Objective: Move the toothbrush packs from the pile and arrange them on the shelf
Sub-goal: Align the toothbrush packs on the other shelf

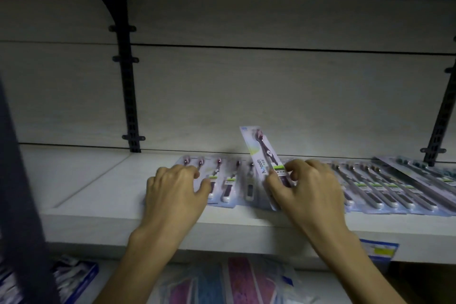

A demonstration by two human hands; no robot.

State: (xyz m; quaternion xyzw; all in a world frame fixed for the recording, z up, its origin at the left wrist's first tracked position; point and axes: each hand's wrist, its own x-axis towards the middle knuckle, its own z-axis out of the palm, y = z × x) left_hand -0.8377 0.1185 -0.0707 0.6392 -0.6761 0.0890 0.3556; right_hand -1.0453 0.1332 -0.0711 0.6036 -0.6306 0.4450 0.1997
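The right hand (306, 187) pinches one toothbrush pack (265, 165) near its lower half, thumb on the printed card face and curled fingers over its right edge. The pack is tilted up off the shelf (103, 207), its top end leaning away toward the back panel (246, 96) and slightly left, its bottom end down near the shelf's front lip. Just left of this grasp, a row of packs with dark-handled brushes (228, 180) lies flat, side by side, heads toward the back. The left hand (175, 190) rests on the leftmost of these with fingers bent downward, pressing rather than closing around anything. To the right of the grasp, partly hidden by the right hand, another row of packs (375, 185) lies flat and overlapping, reaching to the frame's edge. Below the wrists, under the shelf's front edge, a blurred heap of pink and blue packets (237, 281) sits on a lower level, with a blue box (74, 279) farther left. A price label (378, 250) sticks to the shelf edge under the right forearm.
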